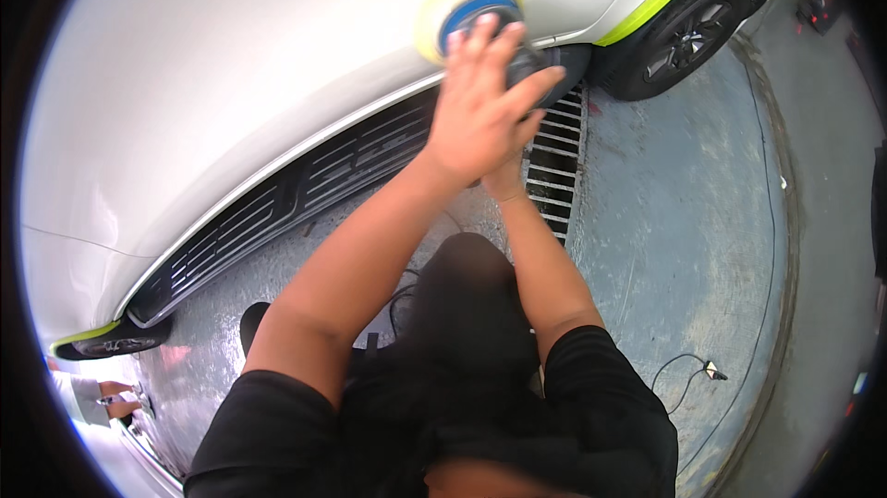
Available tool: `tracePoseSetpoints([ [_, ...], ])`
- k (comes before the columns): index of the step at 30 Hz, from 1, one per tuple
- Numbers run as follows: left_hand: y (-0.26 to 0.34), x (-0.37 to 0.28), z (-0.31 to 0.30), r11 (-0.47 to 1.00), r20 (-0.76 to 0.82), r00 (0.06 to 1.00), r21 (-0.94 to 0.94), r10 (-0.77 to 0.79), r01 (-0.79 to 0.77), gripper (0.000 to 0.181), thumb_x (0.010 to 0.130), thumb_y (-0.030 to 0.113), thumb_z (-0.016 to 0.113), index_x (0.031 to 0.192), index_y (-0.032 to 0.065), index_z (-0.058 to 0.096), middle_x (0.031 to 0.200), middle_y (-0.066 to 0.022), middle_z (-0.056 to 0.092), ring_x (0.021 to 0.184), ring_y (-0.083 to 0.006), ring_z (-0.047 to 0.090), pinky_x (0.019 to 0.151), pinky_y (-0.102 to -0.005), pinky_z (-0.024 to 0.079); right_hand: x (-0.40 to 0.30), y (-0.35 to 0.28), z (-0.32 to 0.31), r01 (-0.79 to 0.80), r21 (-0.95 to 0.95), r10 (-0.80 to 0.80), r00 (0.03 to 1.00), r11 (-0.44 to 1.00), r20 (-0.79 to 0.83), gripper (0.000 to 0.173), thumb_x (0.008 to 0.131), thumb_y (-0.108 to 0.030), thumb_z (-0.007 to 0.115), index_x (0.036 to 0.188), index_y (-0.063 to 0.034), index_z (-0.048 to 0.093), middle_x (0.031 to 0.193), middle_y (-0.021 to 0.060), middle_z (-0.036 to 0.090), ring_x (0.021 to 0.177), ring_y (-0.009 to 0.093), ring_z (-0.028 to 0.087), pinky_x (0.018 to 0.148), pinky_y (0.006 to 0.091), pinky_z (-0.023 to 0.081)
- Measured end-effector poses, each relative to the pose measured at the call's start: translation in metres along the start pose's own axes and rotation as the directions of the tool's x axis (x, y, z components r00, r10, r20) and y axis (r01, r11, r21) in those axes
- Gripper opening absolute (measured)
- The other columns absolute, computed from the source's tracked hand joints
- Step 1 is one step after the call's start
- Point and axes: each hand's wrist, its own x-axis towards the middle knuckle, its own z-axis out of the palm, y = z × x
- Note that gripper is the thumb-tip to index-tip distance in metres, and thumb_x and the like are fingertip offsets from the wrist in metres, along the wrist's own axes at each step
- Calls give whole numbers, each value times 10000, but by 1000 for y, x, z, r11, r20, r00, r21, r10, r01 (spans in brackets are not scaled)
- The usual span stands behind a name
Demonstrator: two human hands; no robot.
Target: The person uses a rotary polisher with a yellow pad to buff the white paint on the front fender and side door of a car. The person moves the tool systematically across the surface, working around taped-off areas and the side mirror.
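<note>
A polisher [523,68] with a blue backing plate and a blurred yellow foam pad [431,23] lies against the lower white body panel [277,34] of a car. My left hand [478,106] rests over the polisher's dark head, its fingers spread across the top. Below and behind it, my right hand [504,176] reaches up toward the tool's body; its fingers are hidden by the left hand, so its grip does not show. The pad's edge is close to the silver trim above the black side step [277,186].
Beyond the polisher are a car wheel [689,34] and a lime-green arch trim [658,2]. A metal floor grate [554,165] runs beside my right arm. A cable with a plug [714,370] lies on the grey floor. Another person's legs [118,397] show at lower left.
</note>
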Motion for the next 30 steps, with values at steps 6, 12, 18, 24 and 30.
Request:
tracePoseSetpoints([
  [6, 29, 89, 89, 989, 57, 991, 70, 124, -128, 614, 783, 286, 876, 1379, 289, 725, 1602, -187, 509, 1577, -448, 362, 1307, -652, 240, 31, 105, -45, -387, 824, 480, 862, 414, 163, 715, 1044, -510, 665, 1558, -39, 506, 1508, 160, 597, 1349, 334, 604, 1123, 463, 502],
  [12, 46, 118, 136, 965, 175, 965, 142, 195, -220, 435, 853, 254, 805, 1282, 243, 740, 1594, -184, 520, 1589, -427, 350, 1306, -653, 240, 44, 165, -32, -432, 826, 403, 872, 363, 279, 502, 1056, -445, 671, 1340, -35, 615, 1283, 142, 712, 1183, 278, 696, 1020, 435, 572],
  [18, 21, 36, 98, 992, 93, 989, 39, 119, -123, 548, 789, 263, 876, 1317, 294, 733, 1599, -154, 503, 1579, -413, 359, 1300, -647, 245, -8, 114, 4, -351, 935, 561, 763, -57, 321, 499, 1049, -413, 666, 1377, -40, 619, 1274, 166, 727, 1184, 324, 712, 1076, 455, 561],
  [24, 8, -41, 49, 981, -20, 984, -82, -176, 174, 985, 752, 230, 951, 1618, 318, 488, 1698, -263, 289, 1592, -505, 279, 1252, -735, 257, -13, 78, 10, -348, 676, 429, 902, 650, 52, 612, 959, -383, 765, 1437, -44, 588, 1265, 176, 732, 1150, 358, 721, 1013, 461, 575],
  [30, 16, -89, 18, 844, -78, 855, -228, -512, 485, 1230, 812, 184, 901, 1735, 76, 96, 1725, -392, 36, 1596, -610, 131, 1268, -700, 234, -10, 60, -9, -179, 410, 128, 980, 894, 149, 763, 869, -354, 863, 1498, -49, 558, 1256, 187, 736, 1116, 391, 730, 950, 467, 590],
])
